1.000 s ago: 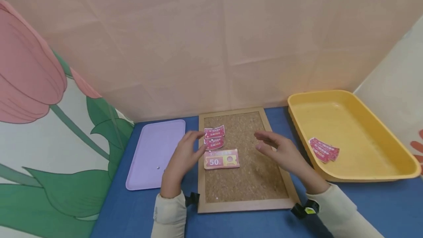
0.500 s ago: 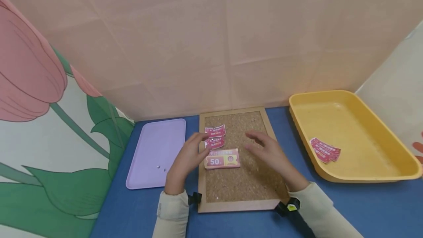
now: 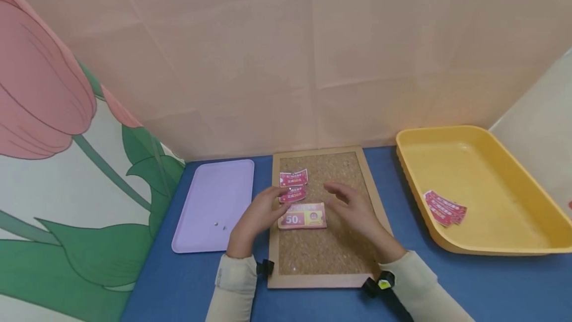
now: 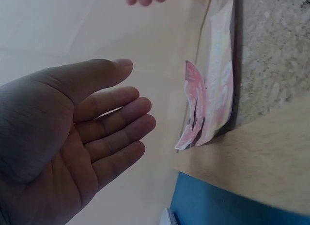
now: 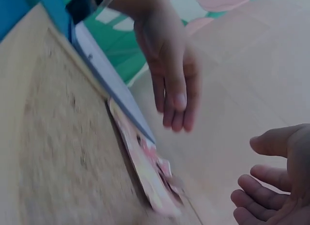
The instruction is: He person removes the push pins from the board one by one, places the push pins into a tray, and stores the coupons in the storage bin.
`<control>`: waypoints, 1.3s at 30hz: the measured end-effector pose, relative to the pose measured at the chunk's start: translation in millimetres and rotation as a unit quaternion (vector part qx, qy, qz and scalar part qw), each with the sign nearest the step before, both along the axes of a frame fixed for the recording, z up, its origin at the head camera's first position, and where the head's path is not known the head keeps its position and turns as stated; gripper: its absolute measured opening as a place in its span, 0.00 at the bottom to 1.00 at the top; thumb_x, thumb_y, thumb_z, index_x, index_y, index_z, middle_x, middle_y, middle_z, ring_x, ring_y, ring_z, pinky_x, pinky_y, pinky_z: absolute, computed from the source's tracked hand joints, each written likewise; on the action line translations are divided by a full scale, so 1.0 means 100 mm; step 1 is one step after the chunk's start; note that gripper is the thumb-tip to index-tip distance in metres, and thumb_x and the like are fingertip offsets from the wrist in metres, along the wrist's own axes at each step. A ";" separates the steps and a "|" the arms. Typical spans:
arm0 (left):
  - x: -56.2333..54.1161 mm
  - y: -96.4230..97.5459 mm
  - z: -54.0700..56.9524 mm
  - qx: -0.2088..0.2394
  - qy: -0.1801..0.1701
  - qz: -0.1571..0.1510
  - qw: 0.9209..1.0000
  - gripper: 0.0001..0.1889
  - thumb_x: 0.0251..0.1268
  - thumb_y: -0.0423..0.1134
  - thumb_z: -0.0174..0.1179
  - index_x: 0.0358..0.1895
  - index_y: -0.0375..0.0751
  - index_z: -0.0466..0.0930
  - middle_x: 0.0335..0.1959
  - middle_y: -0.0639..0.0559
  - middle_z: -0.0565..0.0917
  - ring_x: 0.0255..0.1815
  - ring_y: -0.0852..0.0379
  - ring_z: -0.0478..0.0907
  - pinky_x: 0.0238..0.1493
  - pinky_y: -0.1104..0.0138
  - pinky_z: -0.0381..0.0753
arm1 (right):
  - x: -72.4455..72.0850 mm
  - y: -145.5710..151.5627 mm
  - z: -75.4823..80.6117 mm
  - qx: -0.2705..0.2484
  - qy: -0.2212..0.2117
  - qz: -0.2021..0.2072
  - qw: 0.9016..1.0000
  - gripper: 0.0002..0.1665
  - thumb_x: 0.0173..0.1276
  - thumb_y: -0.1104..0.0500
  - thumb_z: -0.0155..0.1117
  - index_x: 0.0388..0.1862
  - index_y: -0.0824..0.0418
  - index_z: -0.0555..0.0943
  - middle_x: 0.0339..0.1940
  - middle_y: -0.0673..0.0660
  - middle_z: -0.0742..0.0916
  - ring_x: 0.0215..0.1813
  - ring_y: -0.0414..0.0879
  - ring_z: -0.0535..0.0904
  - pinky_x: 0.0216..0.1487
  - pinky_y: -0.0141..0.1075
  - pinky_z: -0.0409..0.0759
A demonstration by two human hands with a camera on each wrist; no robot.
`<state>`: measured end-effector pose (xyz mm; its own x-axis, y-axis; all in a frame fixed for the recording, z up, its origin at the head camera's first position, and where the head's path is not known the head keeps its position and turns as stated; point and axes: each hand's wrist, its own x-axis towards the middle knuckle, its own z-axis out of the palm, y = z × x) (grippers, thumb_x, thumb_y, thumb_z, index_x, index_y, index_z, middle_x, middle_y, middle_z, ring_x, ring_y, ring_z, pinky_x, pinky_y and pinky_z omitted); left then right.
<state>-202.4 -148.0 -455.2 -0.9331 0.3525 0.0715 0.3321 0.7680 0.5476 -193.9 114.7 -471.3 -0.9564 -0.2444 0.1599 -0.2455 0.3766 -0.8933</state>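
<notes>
Over the left side of a wood-framed cork board hovers my left hand, fingers relaxed and nothing in them. My right hand hangs above the middle of the board, palm turned inward, also holding nothing. Between and below them lies a thick pink-and-yellow coupon printed with 50. Just behind it, two small red coupons with curled edges sit one above the other. In the left wrist view the left palm shows bare, with the coupon stack off to its right.
To the left is a lilac tray bearing a few tiny shiny pieces. A deep yellow tray on the right holds several fanned red coupons. A beige sheet rises behind the blue table surface.
My right hand has moved left toward the middle of the board, nearer the left hand. The left hand has shifted slightly right and down. The coupons stay put on the board.
</notes>
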 end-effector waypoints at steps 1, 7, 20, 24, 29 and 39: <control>0.00 -0.01 0.00 0.000 -0.004 0.002 1.000 0.24 0.69 0.46 0.60 0.64 0.39 0.75 0.59 0.44 0.78 0.62 0.47 0.73 0.62 0.53 0.70 | 0.00 -0.04 0.00 -0.007 -0.008 0.000 1.000 0.31 0.70 0.47 0.61 0.67 0.60 0.72 0.64 0.59 0.77 0.67 0.56 0.70 0.65 0.52 0.67; -0.01 -0.03 -0.04 0.003 -0.026 0.008 1.000 0.24 0.69 0.46 0.60 0.65 0.42 0.74 0.62 0.45 0.76 0.65 0.48 0.70 0.65 0.53 0.67 | -0.02 -0.24 -0.05 -0.035 -0.048 -0.002 0.998 0.28 0.71 0.52 0.62 0.67 0.59 0.71 0.65 0.58 0.77 0.68 0.54 0.69 0.66 0.49 0.67; -0.03 -0.02 -0.08 -0.014 -0.022 -0.010 1.000 0.24 0.70 0.46 0.58 0.64 0.38 0.74 0.60 0.42 0.78 0.63 0.46 0.73 0.63 0.53 0.69 | -0.09 -0.26 -0.29 -0.033 -0.090 -0.039 0.995 0.26 0.72 0.60 0.60 0.68 0.58 0.70 0.65 0.55 0.76 0.65 0.52 0.73 0.62 0.44 0.72; -0.04 -0.03 -0.11 -0.018 -0.030 -0.011 0.999 0.25 0.69 0.47 0.59 0.65 0.39 0.74 0.60 0.43 0.78 0.63 0.47 0.73 0.63 0.54 0.69 | -0.11 -0.24 -0.33 0.010 -0.086 -0.037 0.996 0.28 0.70 0.60 0.61 0.69 0.59 0.70 0.64 0.57 0.77 0.65 0.53 0.72 0.63 0.47 0.71; -0.06 -0.02 -0.14 -0.016 -0.038 -0.012 0.999 0.25 0.69 0.45 0.60 0.65 0.38 0.74 0.60 0.43 0.78 0.61 0.47 0.74 0.62 0.54 0.71 | -0.14 -0.21 -0.42 0.051 -0.073 -0.046 0.995 0.28 0.69 0.58 0.63 0.67 0.58 0.72 0.59 0.56 0.80 0.62 0.53 0.73 0.61 0.50 0.72; -0.07 -0.01 -0.22 -0.028 -0.060 0.004 0.998 0.22 0.70 0.43 0.59 0.62 0.38 0.76 0.58 0.43 0.78 0.60 0.48 0.74 0.61 0.54 0.71 | -0.18 -0.21 -0.54 0.098 0.007 -0.048 0.994 0.19 0.65 0.62 0.66 0.55 0.61 0.81 0.52 0.57 0.82 0.53 0.51 0.77 0.54 0.48 0.75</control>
<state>-209.2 -149.3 -477.3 -0.9366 0.3450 -0.0615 0.2598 0.8013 0.5388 -211.5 93.5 -525.8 -0.9748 -0.1802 0.1314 -0.2120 0.5650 -0.7974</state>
